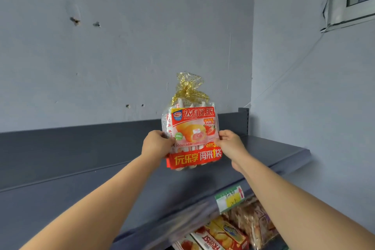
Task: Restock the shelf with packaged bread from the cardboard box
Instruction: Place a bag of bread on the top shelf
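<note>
The bread bag [191, 132] stands upright (gold-tied neck on top) over the grey top shelf [284, 160], its long axis vertical, pinched at mid-height between the left hand [157, 143] and right hand [230, 142], both equally near.

Bread pack [192, 128]: red header at 12 o'clock reads "达利园·派", with "DALIYUAN-PIE" under it. Red banner at 6 o'clock: "玩乐享 再来1袋". Box [221, 237] at 5 o'clock of the pack: inverted print, looks like "FRUAST". Price tag [230, 197] between them: handwriting illegible.
</note>
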